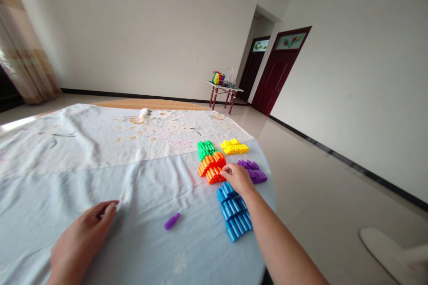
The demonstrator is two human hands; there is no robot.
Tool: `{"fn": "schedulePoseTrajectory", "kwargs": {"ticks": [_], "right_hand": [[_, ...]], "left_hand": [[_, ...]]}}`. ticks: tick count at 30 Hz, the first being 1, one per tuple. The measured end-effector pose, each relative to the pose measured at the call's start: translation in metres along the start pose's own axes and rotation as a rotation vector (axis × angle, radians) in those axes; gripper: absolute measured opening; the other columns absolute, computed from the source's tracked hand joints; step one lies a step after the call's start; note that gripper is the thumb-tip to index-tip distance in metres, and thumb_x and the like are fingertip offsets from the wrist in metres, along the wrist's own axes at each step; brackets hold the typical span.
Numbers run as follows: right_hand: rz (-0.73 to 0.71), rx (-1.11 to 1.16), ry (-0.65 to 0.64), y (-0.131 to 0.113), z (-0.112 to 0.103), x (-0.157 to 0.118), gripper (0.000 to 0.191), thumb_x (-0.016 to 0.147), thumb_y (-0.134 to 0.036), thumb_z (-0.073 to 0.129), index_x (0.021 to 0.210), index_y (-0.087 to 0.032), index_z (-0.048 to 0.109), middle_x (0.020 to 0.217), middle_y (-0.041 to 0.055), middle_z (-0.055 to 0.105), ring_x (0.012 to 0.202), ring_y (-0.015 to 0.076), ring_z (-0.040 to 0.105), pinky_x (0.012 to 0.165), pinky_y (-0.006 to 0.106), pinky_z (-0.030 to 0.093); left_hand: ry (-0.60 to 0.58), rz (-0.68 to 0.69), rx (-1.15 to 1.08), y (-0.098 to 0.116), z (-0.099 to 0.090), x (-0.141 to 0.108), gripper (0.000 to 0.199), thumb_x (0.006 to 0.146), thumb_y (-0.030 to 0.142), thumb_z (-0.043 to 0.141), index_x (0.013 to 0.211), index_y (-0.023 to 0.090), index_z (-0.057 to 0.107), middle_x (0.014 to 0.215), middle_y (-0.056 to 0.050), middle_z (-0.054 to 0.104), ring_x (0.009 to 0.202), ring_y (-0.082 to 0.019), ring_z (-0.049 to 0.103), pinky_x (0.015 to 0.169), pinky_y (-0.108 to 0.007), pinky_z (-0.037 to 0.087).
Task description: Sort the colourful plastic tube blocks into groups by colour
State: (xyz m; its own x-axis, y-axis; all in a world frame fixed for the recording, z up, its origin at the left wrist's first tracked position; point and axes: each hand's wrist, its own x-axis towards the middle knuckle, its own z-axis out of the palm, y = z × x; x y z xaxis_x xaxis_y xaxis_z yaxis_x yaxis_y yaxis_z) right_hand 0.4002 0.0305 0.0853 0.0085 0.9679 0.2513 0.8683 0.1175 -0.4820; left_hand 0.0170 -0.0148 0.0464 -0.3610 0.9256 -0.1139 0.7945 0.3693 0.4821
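Observation:
My right hand (238, 177) reaches over the right side of the table, thumb and fingertips pinched at the edge of a stack of orange plastic pegs (212, 164). The peg at the fingertips is mostly hidden. Green pegs (205, 149) adjoin the orange ones on the far side. Purple pegs (256, 173) lie stacked just right of this hand, with blue pegs (234, 213) on the near side and beside the forearm. One loose purple peg (172, 221) rests mid-table. At the left, my left hand (82, 236) is on or just above the cloth, thumb near the index finger, apparently holding nothing.
Yellow pegs (234, 146) are piled behind the purple ones. A wrinkled cloth (143, 191) covers most of the round table (150, 103); a small white object (145, 113) lies far back. A side table (227, 87) with bags stands by the wall. A pale rounded object (391, 249) is at lower right.

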Motion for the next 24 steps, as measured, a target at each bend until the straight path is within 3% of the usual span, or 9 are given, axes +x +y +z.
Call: {"fn": "schedulePoseTrajectory", "kwargs": {"ticks": [5,9,11,16,20,24], "right_hand": [[-0.085,0.013,0.086,0.0,-0.004,-0.004,0.018,0.083,-0.021,0.05,0.081,-0.017,0.067,0.08,0.0064,0.069,0.075,0.0167,0.062,0.071,0.026,0.045],[-0.173,0.135,0.243,-0.023,-0.005,-0.017,0.019,0.085,-0.023,0.048,0.086,-0.016,0.066,0.084,0.0075,0.067,0.079,0.0176,0.06,0.074,0.028,0.045],[-0.262,0.225,0.183,-0.043,0.002,-0.029,0.017,0.085,-0.023,0.05,0.088,-0.017,0.066,0.084,0.0061,0.067,0.078,0.0161,0.059,0.075,0.027,0.045],[-0.464,0.328,-0.156,-0.085,0.039,-0.055,0.014,0.078,-0.023,0.063,0.091,-0.019,0.066,0.084,0.0023,0.067,0.079,0.0136,0.059,0.08,0.025,0.043],[-0.582,0.27,-0.237,-0.094,0.067,-0.063,0.022,0.072,-0.024,0.07,0.093,-0.019,0.066,0.089,0.0021,0.068,0.09,0.0155,0.057,0.086,0.027,0.039],[-0.665,0.166,-0.272,-0.093,0.08,-0.065,0.02,0.075,-0.024,0.067,0.095,-0.021,0.066,0.09,0.0012,0.068,0.089,0.0158,0.055,0.086,0.028,0.038]], "left_hand": [[-0.05,-0.042,-0.026,0.006,-0.004,-0.005,0.053,0.078,0.057,0.027,0.108,0.028,0.059,0.112,-0.004,0.062,0.102,-0.026,0.055,0.082,-0.034,0.04],[-0.039,-0.042,-0.02,0.006,-0.003,-0.005,0.052,0.078,0.056,0.028,0.108,0.028,0.059,0.111,-0.004,0.063,0.101,-0.027,0.055,0.077,-0.035,0.041],[-0.025,-0.045,-0.012,0.007,-0.002,-0.004,0.052,0.079,0.056,0.028,0.108,0.028,0.06,0.109,-0.005,0.064,0.099,-0.029,0.056,0.073,-0.035,0.041],[0.03,-0.018,-0.023,0.004,0.001,-0.003,0.051,0.079,0.056,0.029,0.106,0.028,0.062,0.107,-0.007,0.065,0.097,-0.03,0.057,0.072,-0.037,0.042],[0.026,-0.011,-0.031,0.0,0.003,-0.002,0.05,0.079,0.055,0.03,0.106,0.028,0.062,0.109,-0.007,0.064,0.099,-0.029,0.057,0.074,-0.038,0.042],[-0.002,-0.013,-0.042,-0.001,0.002,0.001,0.05,0.079,0.057,0.029,0.106,0.029,0.061,0.108,-0.006,0.064,0.101,-0.029,0.056,0.079,-0.037,0.041]]}}
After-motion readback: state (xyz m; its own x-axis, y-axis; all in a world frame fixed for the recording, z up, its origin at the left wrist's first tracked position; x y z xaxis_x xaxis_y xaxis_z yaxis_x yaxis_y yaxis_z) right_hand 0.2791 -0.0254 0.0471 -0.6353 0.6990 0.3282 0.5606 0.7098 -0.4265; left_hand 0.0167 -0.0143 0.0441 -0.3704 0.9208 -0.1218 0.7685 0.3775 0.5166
